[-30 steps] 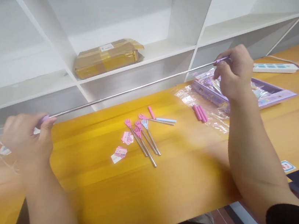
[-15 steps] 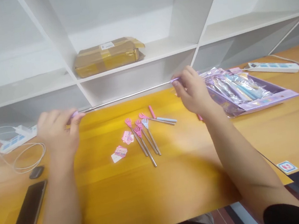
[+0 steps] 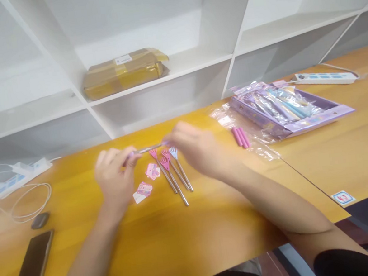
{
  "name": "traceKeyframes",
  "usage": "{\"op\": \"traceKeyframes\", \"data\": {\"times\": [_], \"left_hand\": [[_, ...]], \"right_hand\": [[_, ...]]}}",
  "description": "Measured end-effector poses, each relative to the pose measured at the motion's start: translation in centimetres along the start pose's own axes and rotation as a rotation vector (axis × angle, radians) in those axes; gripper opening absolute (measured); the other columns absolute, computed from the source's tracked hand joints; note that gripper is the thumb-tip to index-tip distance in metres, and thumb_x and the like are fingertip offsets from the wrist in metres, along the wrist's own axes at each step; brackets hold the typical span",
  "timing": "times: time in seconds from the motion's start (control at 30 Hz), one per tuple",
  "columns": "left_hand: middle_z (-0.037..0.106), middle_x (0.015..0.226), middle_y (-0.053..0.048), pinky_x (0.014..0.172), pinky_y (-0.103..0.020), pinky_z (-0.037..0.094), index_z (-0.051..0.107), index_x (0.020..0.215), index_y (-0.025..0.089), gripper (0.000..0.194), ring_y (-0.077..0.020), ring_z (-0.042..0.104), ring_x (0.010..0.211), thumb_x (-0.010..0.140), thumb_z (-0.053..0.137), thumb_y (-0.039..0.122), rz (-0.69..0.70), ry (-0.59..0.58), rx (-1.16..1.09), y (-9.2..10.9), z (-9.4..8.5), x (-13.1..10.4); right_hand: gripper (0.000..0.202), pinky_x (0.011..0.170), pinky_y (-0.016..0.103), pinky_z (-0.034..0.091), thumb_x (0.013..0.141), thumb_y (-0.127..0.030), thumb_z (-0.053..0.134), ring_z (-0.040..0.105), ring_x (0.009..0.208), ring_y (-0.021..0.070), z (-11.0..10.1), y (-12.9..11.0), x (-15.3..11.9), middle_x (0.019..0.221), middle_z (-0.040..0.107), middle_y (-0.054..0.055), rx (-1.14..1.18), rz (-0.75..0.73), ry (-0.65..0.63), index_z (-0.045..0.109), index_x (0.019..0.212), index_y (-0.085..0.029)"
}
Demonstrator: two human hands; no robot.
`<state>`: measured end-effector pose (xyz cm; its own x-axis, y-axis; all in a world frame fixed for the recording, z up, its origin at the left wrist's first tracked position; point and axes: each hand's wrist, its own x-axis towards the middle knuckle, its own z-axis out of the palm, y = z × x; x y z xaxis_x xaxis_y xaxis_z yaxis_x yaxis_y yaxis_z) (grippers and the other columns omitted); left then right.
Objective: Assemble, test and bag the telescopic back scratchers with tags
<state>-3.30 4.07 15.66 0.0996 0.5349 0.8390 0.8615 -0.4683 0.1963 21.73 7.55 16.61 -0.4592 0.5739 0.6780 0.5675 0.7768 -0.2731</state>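
Between my two hands runs a telescopic back scratcher (image 3: pixel 149 148), its metal rod pushed short, with purple parts at both ends. My left hand (image 3: pixel 115 172) is closed on one purple end. At the other end, my right hand (image 3: pixel 195 148), smeared by motion, is closed too. Below them on the table lie pink back scratchers (image 3: pixel 164 162) and a light blue back scratcher (image 3: pixel 174 153), their metal rods pointing toward me. Two small piles of pink and white cards (image 3: pixel 144 189) lie left of the rods.
At right, a purple display box (image 3: pixel 322 121) holds bagged items. Pink handles (image 3: pixel 241 137) and clear wrappers (image 3: pixel 268 151) lie beside it. Power strips (image 3: pixel 21 177) stand at both sides. A phone (image 3: pixel 30 274) and a small black object (image 3: pixel 40 220) are at left; a taped carton (image 3: pixel 123 75) sits on the shelf.
My hands have come together from far apart, and the long extended rod between them is now short. The view has shifted slightly, and the pink handles by the box now show.
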Motion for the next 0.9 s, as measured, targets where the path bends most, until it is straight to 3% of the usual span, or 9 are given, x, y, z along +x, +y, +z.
{"op": "traceKeyframes", "data": {"times": [0.1, 0.2, 0.33, 0.6, 0.9], "left_hand": [[0.062, 0.071, -0.002, 0.069, -0.035, 0.036, 0.079, 0.094, 0.027, 0.029, -0.0187, 0.047, 0.069, 0.106, 0.063, 0.048, 0.025, -0.048, 0.004, 0.3, 0.6, -0.5], [0.063, 0.069, -0.001, 0.065, -0.035, 0.032, 0.080, 0.092, 0.028, 0.026, -0.0192, 0.046, 0.070, 0.105, 0.066, 0.046, 0.097, -0.082, 0.075, -0.5, 0.6, -0.3], [0.067, 0.072, -0.002, 0.066, -0.035, 0.034, 0.081, 0.095, 0.028, 0.021, -0.0196, 0.046, 0.071, 0.104, 0.067, 0.042, 0.140, -0.089, 0.120, -1.0, 0.3, 0.2], [0.073, 0.082, -0.003, 0.068, -0.035, 0.040, 0.082, 0.107, 0.032, 0.015, -0.0201, 0.050, 0.074, 0.105, 0.068, 0.030, 0.204, -0.124, 0.056, -0.7, 0.1, 0.4], [0.074, 0.089, -0.003, 0.069, -0.034, 0.044, 0.080, 0.122, 0.040, 0.038, -0.0192, 0.049, 0.075, 0.104, 0.059, 0.014, 0.341, -0.175, 0.012, -1.5, -0.7, 0.9]], "right_hand": [[0.030, 0.063, 0.027, 0.037, 0.113, -0.019, 0.040, 0.056, 0.075, 0.0146, 2.8, -1.2, -0.7, 0.098, 0.066, 0.004, 0.001, 0.038, -0.025, 0.069, 0.115, -0.026], [0.028, 0.067, 0.027, 0.038, 0.116, -0.027, 0.041, 0.053, 0.068, 0.0132, 3.9, -0.7, -0.7, 0.095, 0.066, 0.002, 0.001, 0.071, -0.051, 0.069, 0.111, -0.025], [0.028, 0.069, 0.027, 0.038, 0.116, -0.035, 0.043, 0.054, 0.067, 0.0138, 3.9, 0.3, -0.4, 0.096, 0.067, 0.003, 0.005, 0.051, -0.126, 0.068, 0.115, -0.023], [0.030, 0.067, 0.027, 0.038, 0.117, -0.035, 0.041, 0.059, 0.073, 0.0155, 3.7, 0.5, -0.8, 0.098, 0.070, 0.005, 0.064, -0.020, -0.120, 0.067, 0.119, -0.020], [0.036, 0.063, 0.028, 0.037, 0.118, -0.037, 0.038, 0.057, 0.070, 0.0150, 3.6, -0.2, -0.9, 0.093, 0.070, 0.005, 0.091, -0.035, -0.116, 0.069, 0.122, -0.020]]}}
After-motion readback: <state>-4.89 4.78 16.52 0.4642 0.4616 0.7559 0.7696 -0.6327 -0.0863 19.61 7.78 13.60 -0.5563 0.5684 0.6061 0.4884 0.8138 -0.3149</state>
